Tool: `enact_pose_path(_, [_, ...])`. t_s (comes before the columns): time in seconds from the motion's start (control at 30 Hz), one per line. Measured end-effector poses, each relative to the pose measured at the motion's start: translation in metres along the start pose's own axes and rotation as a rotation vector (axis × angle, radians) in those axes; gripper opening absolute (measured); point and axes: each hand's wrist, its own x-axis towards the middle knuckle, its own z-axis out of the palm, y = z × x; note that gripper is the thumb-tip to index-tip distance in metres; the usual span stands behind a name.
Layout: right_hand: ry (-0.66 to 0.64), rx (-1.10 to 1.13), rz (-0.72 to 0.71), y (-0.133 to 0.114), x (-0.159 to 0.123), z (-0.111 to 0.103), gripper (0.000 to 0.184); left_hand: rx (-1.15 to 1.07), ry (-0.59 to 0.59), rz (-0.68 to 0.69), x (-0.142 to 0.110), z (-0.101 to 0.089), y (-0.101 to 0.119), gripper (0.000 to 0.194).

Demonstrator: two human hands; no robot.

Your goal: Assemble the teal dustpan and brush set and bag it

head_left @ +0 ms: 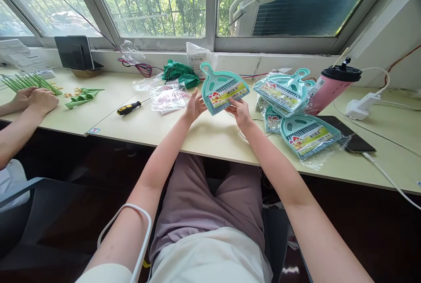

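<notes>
A teal mini dustpan and brush set (224, 90) with a yellow printed label is held up over the table's front part, its looped handle pointing up. My left hand (195, 106) is at its left edge, fingers partly behind it. With thumb and fingers, my right hand (241, 112) grips the lower right edge. To the right lies a pile of similar sets in clear plastic, with one wrapped set (279, 92) on top and another wrapped set (309, 136) in front.
A pink tumbler (332, 92), a black phone (348, 136) and a white charger (360, 106) are at right. Left are a screwdriver (129, 108), plastic packets (168, 98) and a green bag (180, 73). Another person's hands (41, 100) hold green strips at far left.
</notes>
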Motion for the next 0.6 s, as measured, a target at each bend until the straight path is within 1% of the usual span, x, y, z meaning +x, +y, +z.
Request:
enact_pose_path(0.07, [0.032,0.028,-0.022,-0.005,0.001,-0.003,0.009,0.155,0.202,-0.093,0.001,-0.007,0.003,0.052])
enact_pose_path(0.1, [0.043,0.041,-0.038,-0.007,0.001,-0.006,0.007,0.272,0.325,-0.109,0.001,-0.012,0.005,0.050])
enact_pose_path(0.13, [0.051,0.052,-0.056,-0.009,0.001,-0.008,0.007,0.401,0.452,-0.098,-0.001,-0.017,0.008,0.046])
enact_pose_path(0.2, [0.071,0.063,-0.089,-0.012,0.002,-0.012,0.009,0.632,0.682,-0.030,-0.005,-0.028,0.013,0.034])
enact_pose_path(0.23, [0.083,0.064,-0.099,-0.013,0.003,-0.014,0.010,0.710,0.771,0.006,-0.008,-0.034,0.016,0.029])
enact_pose_path(0.27, [0.096,0.064,-0.103,-0.014,0.004,-0.016,0.012,0.755,0.834,0.032,-0.011,-0.040,0.020,0.025])
enact_pose_path(0.3, [0.107,0.064,-0.103,-0.014,0.004,-0.017,0.013,0.776,0.869,0.044,-0.014,-0.046,0.023,0.022])
enact_pose_path(0.33, [0.114,0.063,-0.101,-0.014,0.005,-0.018,0.014,0.779,0.880,0.054,-0.016,-0.052,0.025,0.022])
enact_pose_path(0.5, [0.097,0.034,-0.087,-0.011,0.006,-0.017,0.016,0.762,0.852,0.084,-0.025,-0.070,0.035,0.025])
enact_pose_path(0.6, [0.078,0.036,-0.065,-0.010,0.005,-0.015,0.014,0.766,0.862,0.062,-0.027,-0.076,0.038,0.018])
